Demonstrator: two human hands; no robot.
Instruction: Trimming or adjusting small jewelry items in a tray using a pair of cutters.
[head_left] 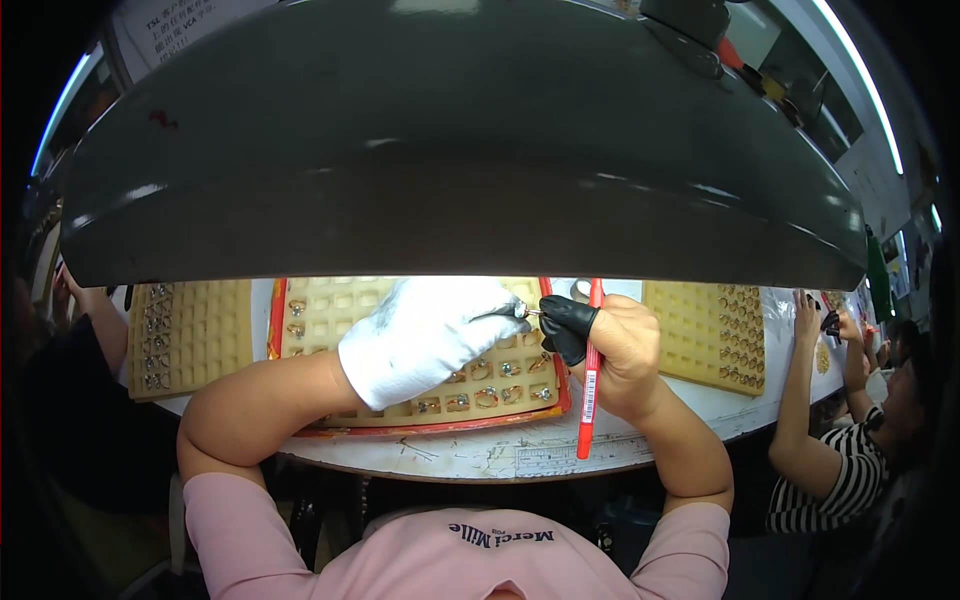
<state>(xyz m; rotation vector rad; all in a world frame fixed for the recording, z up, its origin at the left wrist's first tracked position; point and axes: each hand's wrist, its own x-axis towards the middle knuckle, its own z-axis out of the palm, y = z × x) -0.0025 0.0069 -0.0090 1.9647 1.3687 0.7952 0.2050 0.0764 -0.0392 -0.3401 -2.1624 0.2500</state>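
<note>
- The left hand (425, 335), wearing a white glove, is curling its fingers and reaching rightward, its fingertips pinching close to the right hand.
- The left forearm is lying bare, bending sharply at the elbow on the left.
- The right hand (610, 345) is closing in a loose fist, black covers sheathing its thumb and forefinger.
- The right forearm is rising from the lower right.

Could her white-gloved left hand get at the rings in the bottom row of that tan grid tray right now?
Probably yes. The white-gloved left hand hovers just above the tan grid tray, and the gold rings in its bottom row lie uncovered right below it, though its fingers already pinch something small.
</note>
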